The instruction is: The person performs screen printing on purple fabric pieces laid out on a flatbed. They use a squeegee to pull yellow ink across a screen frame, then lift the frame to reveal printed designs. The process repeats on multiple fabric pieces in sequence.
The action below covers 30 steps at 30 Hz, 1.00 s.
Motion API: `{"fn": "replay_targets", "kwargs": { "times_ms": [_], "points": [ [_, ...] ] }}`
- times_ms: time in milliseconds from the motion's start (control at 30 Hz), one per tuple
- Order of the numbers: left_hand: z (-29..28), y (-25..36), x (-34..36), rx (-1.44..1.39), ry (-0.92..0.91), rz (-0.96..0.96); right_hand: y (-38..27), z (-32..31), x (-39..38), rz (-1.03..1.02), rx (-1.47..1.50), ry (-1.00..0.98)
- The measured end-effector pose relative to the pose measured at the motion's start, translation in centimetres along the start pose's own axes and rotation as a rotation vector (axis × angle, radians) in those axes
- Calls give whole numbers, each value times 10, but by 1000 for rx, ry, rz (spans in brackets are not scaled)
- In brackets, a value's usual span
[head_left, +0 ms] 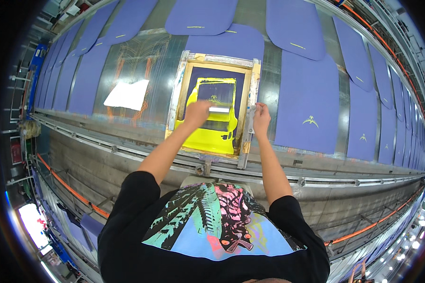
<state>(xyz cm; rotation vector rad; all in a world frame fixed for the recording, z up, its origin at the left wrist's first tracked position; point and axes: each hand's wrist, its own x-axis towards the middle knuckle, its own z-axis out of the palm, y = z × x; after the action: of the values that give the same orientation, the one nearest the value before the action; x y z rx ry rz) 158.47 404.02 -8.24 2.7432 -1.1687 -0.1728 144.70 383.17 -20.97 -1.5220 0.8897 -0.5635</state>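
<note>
Long metal tbl (163, 82) runs L-R, bright lights (415, 245) lower R

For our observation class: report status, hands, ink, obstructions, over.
Left hand: grip on squeegee. Right hand: at right side of frame. Yellow ink: spread inside frame. Left forearm: hides part of frame.

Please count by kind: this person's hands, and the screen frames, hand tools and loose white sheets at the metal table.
Bare hands: 2 (left hand, right hand)
Rectangular wooden screen frame: 1
White bar-shaped hand tool: 1
Loose white sheet: 1
Total: 5
</note>
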Motion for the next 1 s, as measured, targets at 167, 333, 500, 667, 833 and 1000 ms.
{"fn": "replay_targets", "kwargs": {
  "times_ms": [167, 333, 500, 667, 833, 1000],
  "points": [
    [-19, -16, 72, 8, 93, 54, 18, 7, 6, -41, 46, 20],
    [-25, -20, 21, -142, 153, 145, -26, -2, -8, -6, 17, 38],
    [-60, -51, -42, -135, 347, 222, -89, 33, -10, -144, 3, 22],
    [-137, -150, -94, -147, 498, 212, -171, 154, -44, -281, -67, 8],
    [-184, -269, -159, -79, 592, 156, -205, 281, -89, -234, 67, -93],
    [-189, -339, -174, -153, 519, -53, -169, 365, -77, -302, -136, 11]
  ]
}}
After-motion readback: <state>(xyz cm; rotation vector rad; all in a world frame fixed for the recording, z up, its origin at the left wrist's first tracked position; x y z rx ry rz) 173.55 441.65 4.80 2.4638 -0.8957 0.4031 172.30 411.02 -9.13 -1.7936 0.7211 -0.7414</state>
